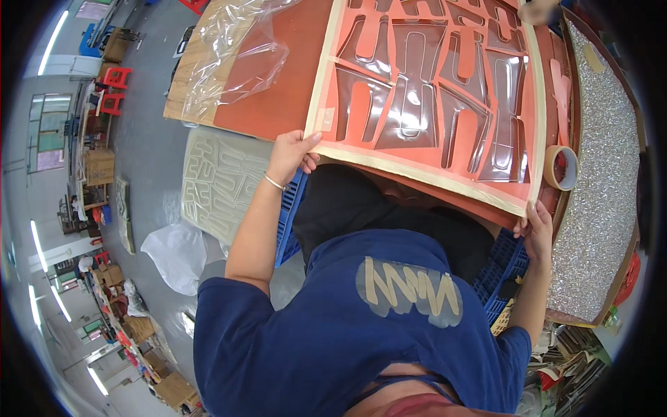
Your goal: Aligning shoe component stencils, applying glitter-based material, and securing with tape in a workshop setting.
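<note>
A coral-pink cut-out sheet [462,139] lies over the table, its openings backed with shiny clear film and its border covered by cream masking tape. My left hand [288,156] pinches the near left corner of this sheet between thumb and fingers. The near right corner is between the fingers of my right hand [536,229]. A roll of tape [550,167] stands just beyond my right hand, next to the sheet's right edge.
Another person's hand [538,10] is at the far right corner. Crumpled clear film [236,62] covers part of the brown board [274,90]. A glittery silver panel [597,187] lies at right, a moulded grey-green slab [222,181] at left. Blue crates [288,222] stand below the table.
</note>
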A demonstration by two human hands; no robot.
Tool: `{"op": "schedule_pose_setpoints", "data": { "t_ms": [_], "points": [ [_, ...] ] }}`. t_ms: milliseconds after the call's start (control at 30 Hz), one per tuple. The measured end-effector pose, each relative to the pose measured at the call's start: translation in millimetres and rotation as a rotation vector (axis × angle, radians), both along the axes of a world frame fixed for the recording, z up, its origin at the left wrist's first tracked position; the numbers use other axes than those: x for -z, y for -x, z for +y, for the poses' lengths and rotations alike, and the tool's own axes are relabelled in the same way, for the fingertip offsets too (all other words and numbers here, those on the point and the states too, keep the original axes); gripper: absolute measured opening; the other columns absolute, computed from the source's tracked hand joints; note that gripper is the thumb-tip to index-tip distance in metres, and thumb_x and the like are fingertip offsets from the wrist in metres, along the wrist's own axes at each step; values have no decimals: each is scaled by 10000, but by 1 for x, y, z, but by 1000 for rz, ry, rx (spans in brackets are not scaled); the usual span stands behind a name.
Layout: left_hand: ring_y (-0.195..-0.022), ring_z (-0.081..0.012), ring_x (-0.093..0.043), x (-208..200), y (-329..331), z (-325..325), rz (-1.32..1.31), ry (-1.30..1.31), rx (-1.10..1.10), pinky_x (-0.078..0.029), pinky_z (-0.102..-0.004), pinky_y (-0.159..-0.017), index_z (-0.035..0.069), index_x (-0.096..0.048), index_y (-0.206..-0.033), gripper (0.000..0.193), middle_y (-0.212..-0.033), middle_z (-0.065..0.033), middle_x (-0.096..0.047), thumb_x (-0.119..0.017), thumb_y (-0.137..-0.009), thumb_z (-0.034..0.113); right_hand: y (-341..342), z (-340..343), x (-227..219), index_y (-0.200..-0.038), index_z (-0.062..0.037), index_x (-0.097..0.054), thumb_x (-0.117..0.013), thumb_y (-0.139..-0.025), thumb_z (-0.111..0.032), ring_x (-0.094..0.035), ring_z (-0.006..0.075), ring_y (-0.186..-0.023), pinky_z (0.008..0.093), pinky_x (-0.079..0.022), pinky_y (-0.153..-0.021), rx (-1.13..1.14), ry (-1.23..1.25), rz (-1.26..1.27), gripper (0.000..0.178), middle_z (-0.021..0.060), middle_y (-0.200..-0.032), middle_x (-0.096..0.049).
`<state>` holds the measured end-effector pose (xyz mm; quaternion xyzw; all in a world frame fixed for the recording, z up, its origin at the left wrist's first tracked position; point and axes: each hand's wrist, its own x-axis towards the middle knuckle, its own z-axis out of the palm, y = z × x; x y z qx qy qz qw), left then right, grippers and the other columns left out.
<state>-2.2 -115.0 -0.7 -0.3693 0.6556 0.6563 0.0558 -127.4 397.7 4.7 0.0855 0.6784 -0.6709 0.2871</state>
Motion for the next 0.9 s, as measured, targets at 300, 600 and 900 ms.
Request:
{"op": "schedule_pose_setpoints", "data": {
  "t_ms": [300,600,900],
  "points": [
    [-406,-104,-565,7,1,-5,-57,-11,46,-433,-201,-348,-12,-595,-862,300,-580,-77,-604,-690,-879,272,-7,3,17,-1071,9,-543,-448,-1013,-245,-550,94,-513,212,-483,-461,40,-23,-6,278,-22,-585,-444],
    [-390,-106,-560,12,1,-18,-81,-86,123,-435,-205,-342,-3,-635,-858,210,-538,-51,-593,-644,-912,200,-9,8,21,-1055,18,-548,-447,-1015,-252,-567,106,-508,213,-487,-464,45,-114,-6,291,-19,-568,-443],
    [-407,-117,-580,12,0,-23,-15,-124,148,-438,-199,-357,-12,-634,-809,312,-528,-65,-597,-619,-929,276,-4,1,14,-1026,11,-553,-444,-1017,-264,-569,99,-508,204,-480,-460,80,-152,54,297,-19,-559,-448]
  ]
}}
